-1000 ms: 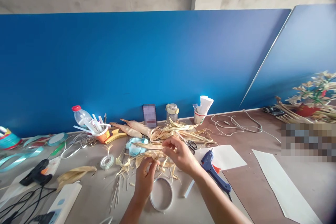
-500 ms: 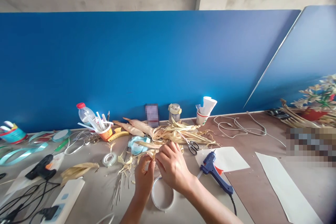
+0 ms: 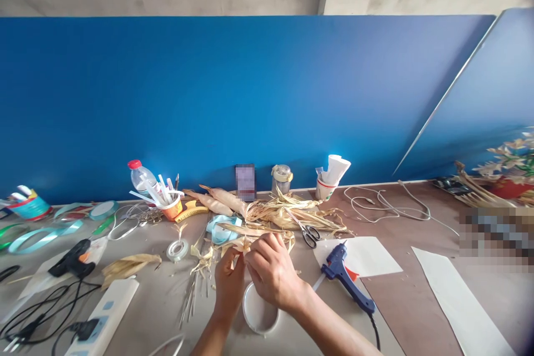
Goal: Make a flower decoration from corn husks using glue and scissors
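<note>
My left hand (image 3: 229, 278) and my right hand (image 3: 273, 272) meet over the middle of the table, both with fingers closed. Between their fingertips is a small piece of dried corn husk (image 3: 245, 244), mostly hidden by the fingers. Below them sits a round, white-rimmed thing (image 3: 245, 316), partly behind my right wrist. A pile of dried corn husks (image 3: 287, 214) lies just beyond the hands, with black-handled scissors (image 3: 310, 236) at its right. Thin wires with husk shapes (image 3: 203, 258) lie left of my left hand, near a roll of clear tape (image 3: 177, 250).
A blue glue gun (image 3: 346, 278) rests at right on white paper (image 3: 375, 253). At left are a power strip (image 3: 109, 311), a black tool (image 3: 72, 258) and cables. A plastic bottle (image 3: 142, 178), paper cups, a jar (image 3: 282, 179) and a phone (image 3: 245, 182) line the blue partition (image 3: 250, 94).
The view has shifted slightly, so the table things appear a little farther right. Both hands stay together at the husk, with only a small change in the fingers.
</note>
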`<act>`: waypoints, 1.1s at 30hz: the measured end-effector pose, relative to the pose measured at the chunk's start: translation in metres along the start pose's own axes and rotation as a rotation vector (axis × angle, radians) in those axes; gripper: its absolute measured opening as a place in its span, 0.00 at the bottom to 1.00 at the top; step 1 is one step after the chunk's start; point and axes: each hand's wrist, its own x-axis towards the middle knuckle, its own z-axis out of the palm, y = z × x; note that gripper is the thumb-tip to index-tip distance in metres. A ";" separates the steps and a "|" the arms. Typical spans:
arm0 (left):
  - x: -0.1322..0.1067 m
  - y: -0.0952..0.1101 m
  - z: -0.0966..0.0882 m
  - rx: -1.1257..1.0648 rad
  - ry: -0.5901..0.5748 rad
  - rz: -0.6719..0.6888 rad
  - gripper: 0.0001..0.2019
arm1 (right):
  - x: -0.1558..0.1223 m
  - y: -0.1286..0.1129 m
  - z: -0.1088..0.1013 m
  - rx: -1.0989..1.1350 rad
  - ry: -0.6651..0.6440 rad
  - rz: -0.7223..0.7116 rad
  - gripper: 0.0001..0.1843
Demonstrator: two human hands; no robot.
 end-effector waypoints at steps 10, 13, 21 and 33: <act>0.003 0.005 0.002 -0.113 -0.087 0.011 0.08 | 0.005 0.012 -0.022 0.181 0.078 0.136 0.13; 0.002 0.008 0.003 -0.109 -0.106 -0.007 0.09 | 0.007 0.019 -0.023 0.136 0.023 0.093 0.13; 0.001 0.004 0.003 -0.235 -0.148 -0.099 0.10 | 0.004 0.021 -0.015 0.048 -0.003 -0.021 0.07; 0.005 -0.008 0.003 -0.282 -0.044 -0.118 0.12 | 0.000 0.016 -0.012 0.111 0.024 -0.062 0.09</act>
